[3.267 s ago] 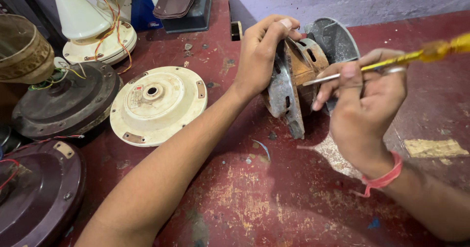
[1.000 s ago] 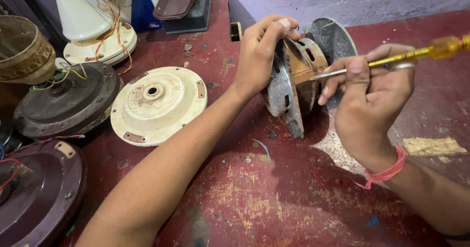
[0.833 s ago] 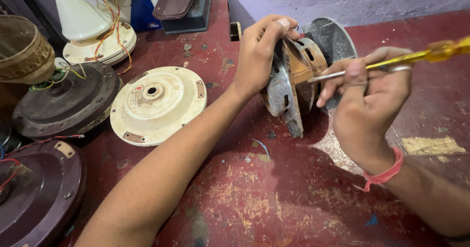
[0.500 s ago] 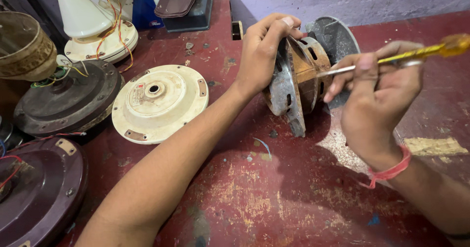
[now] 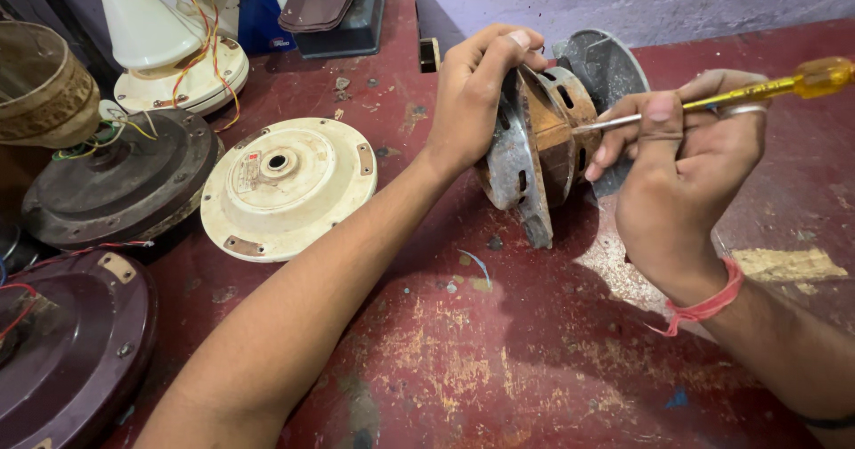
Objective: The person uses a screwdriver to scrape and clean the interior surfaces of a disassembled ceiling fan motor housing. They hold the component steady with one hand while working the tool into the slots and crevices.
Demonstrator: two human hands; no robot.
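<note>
Motor (image 5: 534,151) stands on edge on the red counter (image 5: 463,369), near its far side, disc faces roughly upright, so its spin axis runs about level, left to right across the view. Rusty brown core sits between a grey front plate (image 5: 512,173) and a grey rear cover (image 5: 610,66).

Left hand (image 5: 472,97) comes over the top from the left side; fingers clenched on the upper rim of the motor, thumb side toward the camera. It is in contact with the motor and steadies it upright.

Right hand (image 5: 686,164) sits just to the right of the motor, not touching it as far as can be seen. Fingers closed around a screwdriver (image 5: 704,103), thumb pressed along the shaft. Yellow handle points up and to the right; the metal shaft slopes down and to the left, its long axis nearly in line with the motor's axis. The tip meets the brown core at its right flank, in the gap before the rear cover. Exact seat of the tip: too small to tell.

Outward: a cream round cover (image 5: 289,186) lies flat to the left of the motor, well apart. Further left, a dark round housing (image 5: 125,186) with loose wires, and a maroon cover (image 5: 71,351) at the near left corner.
</note>
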